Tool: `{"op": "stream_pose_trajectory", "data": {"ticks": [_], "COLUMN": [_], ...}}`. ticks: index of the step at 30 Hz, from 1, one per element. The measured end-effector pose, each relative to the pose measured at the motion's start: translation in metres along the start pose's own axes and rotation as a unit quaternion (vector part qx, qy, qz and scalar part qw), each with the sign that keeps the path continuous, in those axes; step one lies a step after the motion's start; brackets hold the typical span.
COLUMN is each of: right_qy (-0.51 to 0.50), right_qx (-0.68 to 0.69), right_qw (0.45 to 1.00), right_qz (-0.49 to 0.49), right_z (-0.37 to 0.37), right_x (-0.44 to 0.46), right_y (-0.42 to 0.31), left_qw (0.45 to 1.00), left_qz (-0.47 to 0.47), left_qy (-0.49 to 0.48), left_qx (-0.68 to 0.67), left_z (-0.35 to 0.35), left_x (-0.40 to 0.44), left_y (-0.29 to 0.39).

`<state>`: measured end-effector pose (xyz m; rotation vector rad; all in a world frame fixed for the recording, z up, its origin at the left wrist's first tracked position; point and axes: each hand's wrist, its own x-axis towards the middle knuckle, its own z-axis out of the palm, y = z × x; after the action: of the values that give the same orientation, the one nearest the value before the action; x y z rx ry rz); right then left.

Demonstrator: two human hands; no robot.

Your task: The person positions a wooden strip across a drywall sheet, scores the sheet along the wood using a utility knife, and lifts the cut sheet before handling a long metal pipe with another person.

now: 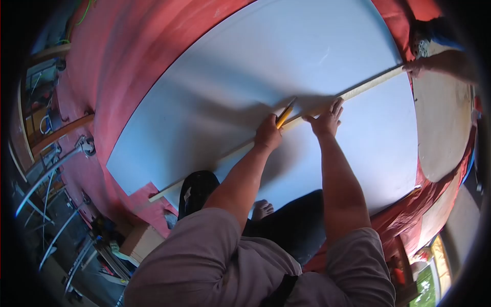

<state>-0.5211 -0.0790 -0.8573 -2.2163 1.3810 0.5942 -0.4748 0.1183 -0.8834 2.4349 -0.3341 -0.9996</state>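
A long, thin wooden strip (373, 83) lies diagonally across a large pale sheet (286, 46). My left hand (268, 133) is closed round a yellow utility knife (285, 115), whose tip points up and right beside the strip's far edge. To the right of it, my right hand (325, 122) presses on the strip with its fingers spread. Another person's hand (415, 67) rests at the strip's right end, on the sheet's right edge. The strip's lower left end (156, 197) reaches past the sheet's edge.
Red cloth (123, 66) lies under and around the sheet. My knee (197, 192) and bare foot (262, 209) are at the sheet's near side. A wooden board (442, 112) lies at the right. Curved metal tubes (48, 179) and a cardboard box (144, 241) are at the left.
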Motion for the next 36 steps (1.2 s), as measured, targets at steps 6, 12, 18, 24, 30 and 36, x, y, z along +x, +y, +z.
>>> {"op": "stream_pose_trajectory", "data": {"ticks": [6,12,18,24,30,36], "right_qy": [0.044,0.054,0.057,0.059,0.054,0.057], "right_qx": [0.048,0.019,0.045,0.033,0.018,0.005], "right_qw": [0.998,0.998,0.997,0.997,0.998,0.998], "right_qz": [-0.001,-0.037,-0.027,-0.022,-0.021,-0.011], "right_z": [0.027,0.029,0.036,0.034,0.032,0.033], "right_x": [-0.007,-0.03,-0.027,-0.029,-0.03,-0.029], "right_y": [0.007,0.003,0.007,0.005,0.004,0.004], "left_qw": [0.999,0.999,0.987,0.973,0.967,0.967], "left_qz": [0.046,0.048,0.101,0.153,0.146,0.183], "left_qy": [-0.007,-0.015,-0.107,-0.12,-0.159,-0.152], "left_qx": [-0.01,-0.021,-0.071,-0.124,-0.137,-0.091], "left_z": [0.0,0.0,-0.035,-0.045,-0.04,-0.034], "left_x": [-0.002,0.0,-0.007,0.001,0.01,0.015], "left_y": [-0.004,-0.01,-0.006,-0.002,0.008,0.019]}}
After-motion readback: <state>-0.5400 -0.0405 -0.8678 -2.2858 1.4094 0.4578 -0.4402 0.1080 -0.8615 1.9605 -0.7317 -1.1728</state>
